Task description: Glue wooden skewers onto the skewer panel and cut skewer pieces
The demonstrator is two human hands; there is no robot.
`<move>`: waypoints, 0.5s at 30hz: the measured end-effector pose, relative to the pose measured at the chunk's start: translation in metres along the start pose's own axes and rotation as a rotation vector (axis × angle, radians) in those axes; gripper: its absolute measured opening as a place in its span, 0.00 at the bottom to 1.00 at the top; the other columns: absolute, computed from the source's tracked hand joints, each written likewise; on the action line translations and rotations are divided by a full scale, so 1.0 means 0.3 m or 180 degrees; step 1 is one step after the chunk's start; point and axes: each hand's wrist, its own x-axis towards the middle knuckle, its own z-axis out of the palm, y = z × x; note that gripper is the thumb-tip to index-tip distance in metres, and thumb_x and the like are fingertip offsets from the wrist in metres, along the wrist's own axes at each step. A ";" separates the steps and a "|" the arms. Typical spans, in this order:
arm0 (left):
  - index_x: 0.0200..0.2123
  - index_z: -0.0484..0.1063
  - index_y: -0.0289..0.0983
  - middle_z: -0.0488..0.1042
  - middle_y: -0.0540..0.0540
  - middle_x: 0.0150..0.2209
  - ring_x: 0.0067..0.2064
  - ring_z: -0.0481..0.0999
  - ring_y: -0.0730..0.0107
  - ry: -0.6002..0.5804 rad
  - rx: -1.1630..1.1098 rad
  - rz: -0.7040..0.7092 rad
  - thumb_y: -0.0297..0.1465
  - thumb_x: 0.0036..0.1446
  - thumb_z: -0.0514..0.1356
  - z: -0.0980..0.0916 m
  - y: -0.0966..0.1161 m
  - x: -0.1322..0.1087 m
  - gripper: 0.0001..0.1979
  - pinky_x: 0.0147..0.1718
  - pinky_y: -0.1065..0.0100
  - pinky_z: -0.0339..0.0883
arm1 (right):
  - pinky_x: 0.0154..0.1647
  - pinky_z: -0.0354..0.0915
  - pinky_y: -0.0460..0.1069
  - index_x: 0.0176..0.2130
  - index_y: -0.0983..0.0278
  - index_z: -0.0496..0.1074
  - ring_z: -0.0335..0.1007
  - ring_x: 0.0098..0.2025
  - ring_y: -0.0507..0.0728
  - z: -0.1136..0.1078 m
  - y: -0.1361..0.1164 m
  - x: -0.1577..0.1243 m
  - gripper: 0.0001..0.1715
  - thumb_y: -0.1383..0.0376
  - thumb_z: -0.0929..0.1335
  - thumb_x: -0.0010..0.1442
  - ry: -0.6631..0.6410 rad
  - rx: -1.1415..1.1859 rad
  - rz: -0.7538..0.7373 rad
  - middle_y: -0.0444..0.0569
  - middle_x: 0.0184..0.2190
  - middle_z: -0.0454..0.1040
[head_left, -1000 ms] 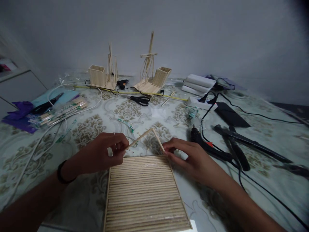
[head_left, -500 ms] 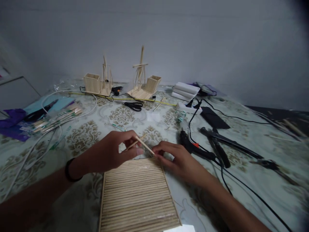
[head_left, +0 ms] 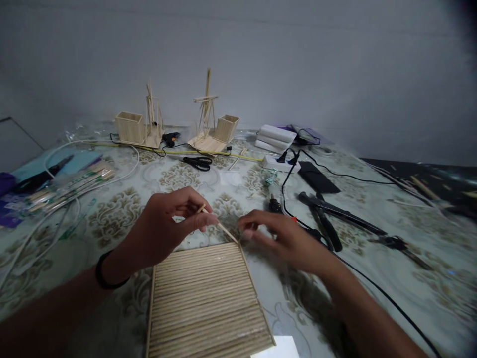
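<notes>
My left hand [head_left: 179, 223] is closed in a pinch on a thin wooden stick [head_left: 225, 229]. The stick slants down to the top right corner of a flat panel of wooden sticks [head_left: 208, 298], its lower end at that corner. A short piece of a stick also sticks up above my left thumb. My right hand [head_left: 279, 238] is just right of the corner, slightly blurred, its fingers bent and apart with nothing visible in them. Behind it a black glue gun [head_left: 275, 205] lies partly hidden.
Pliers-like black tools [head_left: 343, 214] lie right, near a power strip [head_left: 281, 164] and a black phone-like slab [head_left: 318, 177]. Scissors [head_left: 198, 163] and two stick models [head_left: 130, 128] stand towards the wall. Bagged sticks [head_left: 74, 186] lie left; cables cross the patterned tablecloth.
My right hand has let go of the stick's lower end and moved right. My left hand still holds the stick and has shifted along it. The view has turned slightly right.
</notes>
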 end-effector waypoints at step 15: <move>0.29 0.83 0.39 0.86 0.50 0.29 0.30 0.86 0.69 0.0422 -0.0040 -0.0313 0.34 0.61 0.67 0.026 -0.006 -0.067 0.08 0.33 0.73 0.79 | 0.44 0.76 0.54 0.47 0.61 0.80 0.83 0.42 0.63 -0.186 0.254 -0.130 0.20 0.68 0.70 0.54 0.0068 -0.1669 0.1277 0.54 0.43 0.83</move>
